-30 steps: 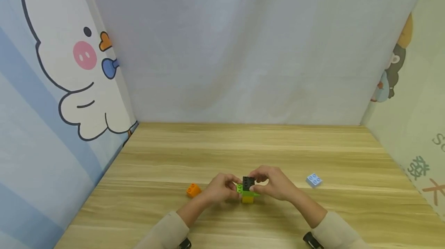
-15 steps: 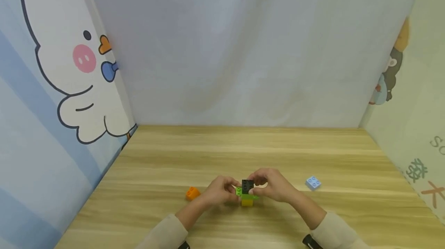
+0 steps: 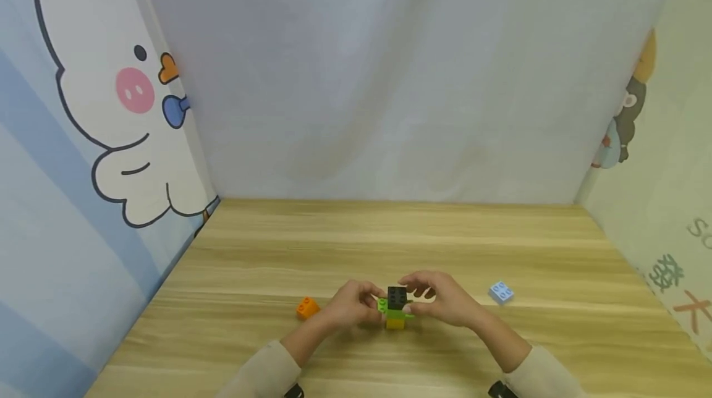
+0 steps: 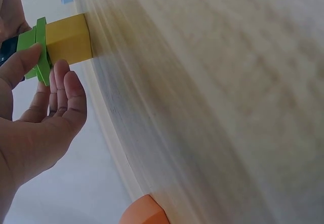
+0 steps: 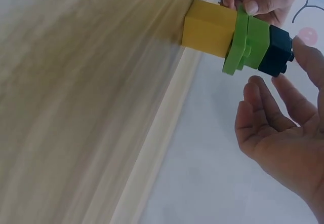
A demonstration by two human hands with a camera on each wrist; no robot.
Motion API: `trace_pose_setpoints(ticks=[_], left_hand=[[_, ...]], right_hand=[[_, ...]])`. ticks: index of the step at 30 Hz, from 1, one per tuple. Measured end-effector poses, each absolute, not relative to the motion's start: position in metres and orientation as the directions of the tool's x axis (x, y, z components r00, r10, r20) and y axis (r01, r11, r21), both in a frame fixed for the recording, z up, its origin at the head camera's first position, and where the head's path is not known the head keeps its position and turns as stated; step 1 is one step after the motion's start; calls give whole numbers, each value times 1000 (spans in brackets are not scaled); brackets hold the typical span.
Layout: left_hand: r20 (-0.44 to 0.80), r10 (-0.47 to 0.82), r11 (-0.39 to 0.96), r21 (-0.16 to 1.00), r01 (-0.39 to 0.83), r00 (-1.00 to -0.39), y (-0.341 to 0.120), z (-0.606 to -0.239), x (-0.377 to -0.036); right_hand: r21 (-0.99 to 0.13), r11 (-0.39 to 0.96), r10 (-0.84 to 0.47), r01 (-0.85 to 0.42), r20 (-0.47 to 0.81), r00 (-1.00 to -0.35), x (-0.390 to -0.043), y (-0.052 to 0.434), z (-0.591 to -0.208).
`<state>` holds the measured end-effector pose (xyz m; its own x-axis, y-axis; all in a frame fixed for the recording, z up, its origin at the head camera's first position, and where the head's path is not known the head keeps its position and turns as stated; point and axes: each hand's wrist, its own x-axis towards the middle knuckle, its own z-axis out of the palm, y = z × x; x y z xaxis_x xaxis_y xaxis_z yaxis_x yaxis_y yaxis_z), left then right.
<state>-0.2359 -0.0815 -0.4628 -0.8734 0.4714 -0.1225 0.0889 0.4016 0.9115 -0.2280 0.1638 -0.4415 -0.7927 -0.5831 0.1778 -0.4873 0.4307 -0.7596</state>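
Note:
A small stack of toy building bricks stands upright on the table: a yellow brick [image 5: 210,29] at the bottom, a green winged plate [image 4: 42,51] and a green brick [image 5: 257,41] above it, and a black studded brick [image 3: 397,295] on top. My left hand [image 3: 351,305] pinches the green part from the left, thumb on the near side and fingers behind. My right hand [image 3: 445,300] is around the black brick's right side with fingers spread; in the right wrist view its thumb and index fingertips are right at the black brick's edges.
An orange brick [image 3: 308,308] lies on the wooden table [image 3: 267,249] left of my left hand. A light blue brick [image 3: 501,292] lies farther right, beyond my right hand. A pale curtain [image 3: 378,76] hangs behind the table's back edge.
My right hand's fingers have loosened from the black brick and moved slightly right. The black brick stays on top of the stack. My left hand keeps its hold.

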Motion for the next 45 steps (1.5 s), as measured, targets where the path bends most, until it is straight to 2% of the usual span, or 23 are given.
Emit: trace_pose_setpoints(ticks=[14, 26, 37, 45], left_hand=[[-128, 465, 390, 918, 73, -876, -80, -461, -234], [-131, 470, 407, 910, 83, -873, -78, -465, -237], [-137, 465, 404, 912, 72, -874, -79, -464, -235], [-128, 463, 392, 917, 73, -877, -81, -463, -234]], right_hand=[[-743, 468, -581, -479, 149, -800, -220, 202, -440], [-766, 477, -549, -430, 122, -827, -215, 223, -438], [-792, 468, -558, -392, 79, -826, -216, 243, -434], [-774, 499, -495, -390, 114, -861, -216, 259, -431]])
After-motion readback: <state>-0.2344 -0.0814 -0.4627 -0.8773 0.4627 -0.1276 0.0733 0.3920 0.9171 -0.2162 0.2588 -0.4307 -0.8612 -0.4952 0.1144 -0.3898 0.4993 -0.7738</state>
